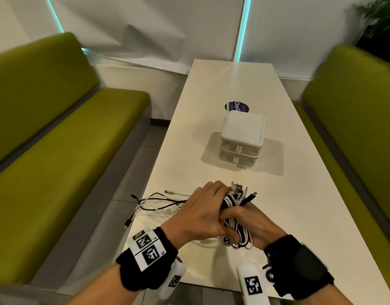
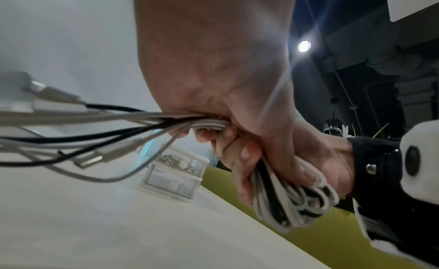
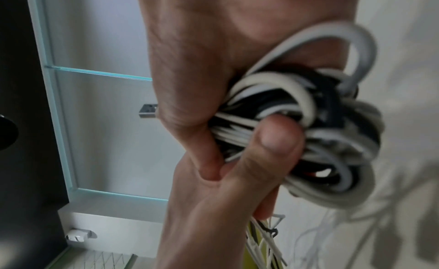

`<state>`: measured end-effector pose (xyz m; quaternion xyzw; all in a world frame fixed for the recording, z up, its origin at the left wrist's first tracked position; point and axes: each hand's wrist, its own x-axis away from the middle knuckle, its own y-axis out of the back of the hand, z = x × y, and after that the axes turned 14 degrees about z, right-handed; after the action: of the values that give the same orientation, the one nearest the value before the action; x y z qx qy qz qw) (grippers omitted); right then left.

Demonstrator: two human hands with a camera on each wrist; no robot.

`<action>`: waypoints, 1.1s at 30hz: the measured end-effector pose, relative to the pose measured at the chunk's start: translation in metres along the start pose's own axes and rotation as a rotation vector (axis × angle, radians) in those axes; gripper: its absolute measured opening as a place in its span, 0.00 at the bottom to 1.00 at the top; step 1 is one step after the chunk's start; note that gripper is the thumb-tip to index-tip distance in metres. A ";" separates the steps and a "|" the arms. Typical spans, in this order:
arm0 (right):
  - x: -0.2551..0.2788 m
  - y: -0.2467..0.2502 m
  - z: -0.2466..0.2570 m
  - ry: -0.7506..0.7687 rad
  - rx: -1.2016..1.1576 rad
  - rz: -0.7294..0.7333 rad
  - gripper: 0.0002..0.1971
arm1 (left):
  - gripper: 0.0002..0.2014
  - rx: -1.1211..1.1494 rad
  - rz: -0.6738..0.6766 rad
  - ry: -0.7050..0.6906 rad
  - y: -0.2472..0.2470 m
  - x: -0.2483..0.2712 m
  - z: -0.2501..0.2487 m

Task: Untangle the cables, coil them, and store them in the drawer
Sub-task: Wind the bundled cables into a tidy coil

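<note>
Curling tight, the fingers (image 2: pixel 247 154) of both hands clamp one bundle of black and white cables (image 1: pixel 234 216), the left hand (image 1: pixel 203 213) wrapped over its top and the right hand (image 1: pixel 254 228) cupping its looped end from below, just above the near end of the white table (image 1: pixel 299 216). Loose plug ends (image 1: pixel 240 188) fan out past the knuckles, more cables (image 1: pixel 158 202) trail slack to the left, and the two-drawer box (image 1: pixel 241 139) stands well apart with both drawers closed. Lifting now could, I think, snag those trailing leads and spring the coil apart.
</note>
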<state>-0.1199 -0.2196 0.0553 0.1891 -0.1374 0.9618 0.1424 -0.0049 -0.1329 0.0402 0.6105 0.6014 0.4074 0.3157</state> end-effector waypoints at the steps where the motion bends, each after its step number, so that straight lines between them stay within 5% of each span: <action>1: -0.001 0.001 0.001 -0.013 0.011 -0.019 0.09 | 0.48 -0.013 -0.021 -0.006 -0.001 -0.002 0.001; 10: -0.016 -0.007 -0.001 0.093 -0.002 -0.155 0.14 | 0.55 -0.131 -0.198 0.074 0.000 0.000 -0.001; 15: -0.023 -0.004 0.001 0.098 -0.065 -0.256 0.18 | 0.18 0.221 -0.552 0.099 -0.017 0.038 -0.012; 18: -0.026 -0.009 0.001 0.094 -0.131 -0.278 0.17 | 0.33 0.514 -0.269 0.343 -0.032 0.044 -0.016; 21: -0.026 -0.017 0.002 0.109 -0.123 -0.286 0.07 | 0.36 0.864 -0.003 0.256 -0.038 0.031 -0.008; 24: -0.023 -0.020 0.002 0.118 -0.090 -0.255 0.05 | 0.36 0.993 0.022 0.209 -0.033 0.016 -0.001; 29: -0.020 -0.020 -0.002 0.076 -0.072 -0.223 0.08 | 0.20 0.973 0.109 0.084 -0.016 0.007 -0.001; 33: -0.017 -0.012 0.002 0.056 -0.023 -0.127 0.08 | 0.07 0.932 0.001 0.167 -0.024 0.005 -0.014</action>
<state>-0.1002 -0.2131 0.0522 0.1688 -0.1321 0.9542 0.2089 -0.0290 -0.1276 0.0263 0.6526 0.7431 0.1418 -0.0415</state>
